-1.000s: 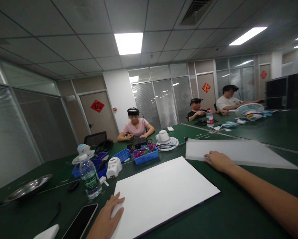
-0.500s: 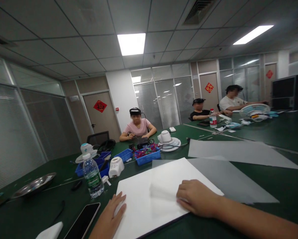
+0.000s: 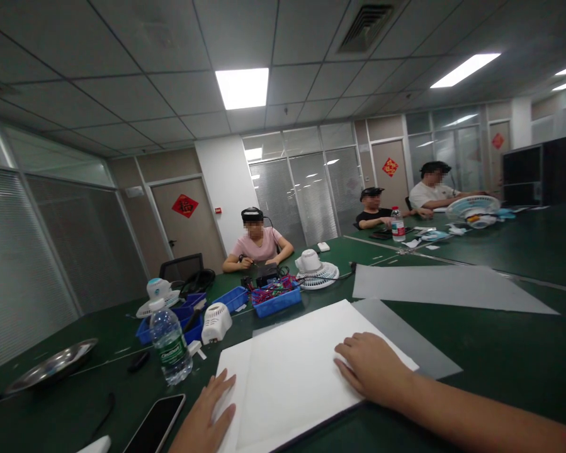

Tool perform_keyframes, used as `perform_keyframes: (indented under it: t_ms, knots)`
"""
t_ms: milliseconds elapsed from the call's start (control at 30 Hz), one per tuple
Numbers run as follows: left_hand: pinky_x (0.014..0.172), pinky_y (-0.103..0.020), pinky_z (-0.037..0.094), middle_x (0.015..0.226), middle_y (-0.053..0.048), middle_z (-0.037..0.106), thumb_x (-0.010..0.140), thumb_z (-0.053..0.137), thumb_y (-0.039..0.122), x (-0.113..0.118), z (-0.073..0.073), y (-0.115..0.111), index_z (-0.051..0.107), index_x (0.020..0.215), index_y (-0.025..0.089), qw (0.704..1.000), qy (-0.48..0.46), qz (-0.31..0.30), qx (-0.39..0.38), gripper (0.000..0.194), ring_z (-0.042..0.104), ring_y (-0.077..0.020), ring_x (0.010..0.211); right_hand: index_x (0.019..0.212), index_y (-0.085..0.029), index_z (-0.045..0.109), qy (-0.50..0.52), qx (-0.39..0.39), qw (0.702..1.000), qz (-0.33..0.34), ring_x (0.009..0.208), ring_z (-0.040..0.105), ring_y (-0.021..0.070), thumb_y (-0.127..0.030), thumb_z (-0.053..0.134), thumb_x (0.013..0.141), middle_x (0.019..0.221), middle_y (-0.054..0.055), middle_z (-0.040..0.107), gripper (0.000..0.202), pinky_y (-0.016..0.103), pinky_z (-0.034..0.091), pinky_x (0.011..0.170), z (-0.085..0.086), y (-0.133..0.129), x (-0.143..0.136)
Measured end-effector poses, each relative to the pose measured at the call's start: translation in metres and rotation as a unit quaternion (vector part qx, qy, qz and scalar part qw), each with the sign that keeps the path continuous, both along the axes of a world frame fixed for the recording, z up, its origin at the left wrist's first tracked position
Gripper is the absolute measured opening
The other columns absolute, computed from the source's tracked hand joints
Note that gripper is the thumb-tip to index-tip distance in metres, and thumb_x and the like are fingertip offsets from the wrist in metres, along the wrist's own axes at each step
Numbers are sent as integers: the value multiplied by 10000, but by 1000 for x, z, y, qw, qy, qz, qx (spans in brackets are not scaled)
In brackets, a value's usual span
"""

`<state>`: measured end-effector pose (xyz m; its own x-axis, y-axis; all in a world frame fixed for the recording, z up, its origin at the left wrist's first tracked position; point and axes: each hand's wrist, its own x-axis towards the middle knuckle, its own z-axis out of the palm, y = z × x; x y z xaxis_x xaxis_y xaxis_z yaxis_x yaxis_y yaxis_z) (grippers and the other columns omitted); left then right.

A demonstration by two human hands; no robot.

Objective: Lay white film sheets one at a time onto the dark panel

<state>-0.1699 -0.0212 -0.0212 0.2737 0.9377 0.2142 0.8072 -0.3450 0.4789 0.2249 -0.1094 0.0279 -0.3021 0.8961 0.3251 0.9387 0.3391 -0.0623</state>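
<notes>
Lying on the green bench (image 3: 490, 340) right in front of the person is a white pad (image 3: 235, 360) with a dark underside, set at a slant. A translucent sheet (image 3: 301, 377) covers most of it, leaving a strip bare along the left side and sticking out past the far edge and the right edge. From where I stand, the left hand (image 3: 211, 409) rests on that bare strip, its grip spread, thumb apart from the fingers. The right hand (image 3: 372, 365) lies over the sheet near the pad's right side, fingers bent; I cannot tell whether its grip is pinching the sheet or only pressing on it.

Farther off to the right, a second translucent sheet (image 3: 452, 289) lies flat by itself. Beside the left forearm is a phone (image 3: 155, 425), dark screen up, and just beyond it a clear water bottle (image 3: 170, 349) stands upright. Behind the pad sit a white housing (image 3: 216, 322), a blue bin (image 3: 277, 305) filled with coloured wires and a white fan (image 3: 317, 272) lying face down. Across the bench, a co-worker in a pink top (image 3: 259, 246) sits with both arms resting on it.
</notes>
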Motion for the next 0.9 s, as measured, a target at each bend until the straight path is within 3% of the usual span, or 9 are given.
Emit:
perform_keyframes:
  t_ms: [67, 200, 367, 500, 633, 800, 900]
  knots:
    - [1231, -577, 173, 1562, -63, 447, 863, 507, 536, 0, 0, 0, 601, 1363, 235, 1000, -9, 0, 2, 592, 290, -328, 1491, 945, -150, 703, -9, -8, 1000, -19, 824, 659, 284, -314, 367, 962, 888, 151, 715, 375, 443, 485, 772, -2, 4, 4]
    - [1227, -579, 181, 1562, -60, 447, 878, 477, 573, 2, 1, -1, 591, 1373, 246, 1000, -15, 6, -13, 604, 299, -324, 1489, 952, -199, 697, -13, -23, 998, 57, 886, 659, 246, -358, 411, 956, 936, 90, 720, 328, 388, 479, 818, -3, 2, 6]
    - [1230, -563, 199, 1556, -79, 454, 830, 553, 520, 1, -1, 1, 583, 1381, 217, 1000, -17, 0, 5, 629, 322, -329, 1481, 1242, -222, 652, 40, -47, 980, 187, 1173, 605, 261, -452, 471, 945, 1265, 108, 668, 417, 389, 450, 983, -4, -8, 0]
    - [1235, -552, 186, 1547, -64, 468, 827, 526, 460, -4, -6, 7, 590, 1375, 215, 1000, -19, -20, 7, 604, 308, -315, 1488, 1382, -272, 572, 79, -77, 973, 204, 1296, 541, 249, -528, 474, 947, 1418, 73, 585, 515, 395, 411, 1082, -7, 1, 8]
    - [1228, -567, 205, 1511, -52, 513, 784, 552, 422, -2, -4, 8, 666, 1290, 227, 1000, -14, -23, 6, 554, 330, -331, 1476, 1403, -294, 554, 72, -46, 994, 61, 1356, 479, 198, -527, 376, 983, 1458, 36, 551, 513, 359, 333, 1152, -11, 35, 54]
    - [1201, -537, 312, 1397, -62, 630, 800, 527, 495, 10, 12, -1, 765, 1116, 226, 1000, -3, 11, 8, 478, 465, -330, 1405, 1514, -116, 389, 52, -31, 981, -182, 1488, 225, 354, -471, 403, 929, 1606, 188, 288, 685, 596, 132, 1192, -24, 71, 155]
    - [1189, -518, 348, 1342, -45, 678, 804, 509, 540, 13, 18, -3, 780, 1051, 246, 999, 4, 30, 16, 470, 525, -325, 1361, 1536, -95, 331, 46, -56, 949, -306, 1458, 237, 454, -545, 368, 927, 1579, 249, 306, 758, 765, 141, 1089, -34, 76, 196]
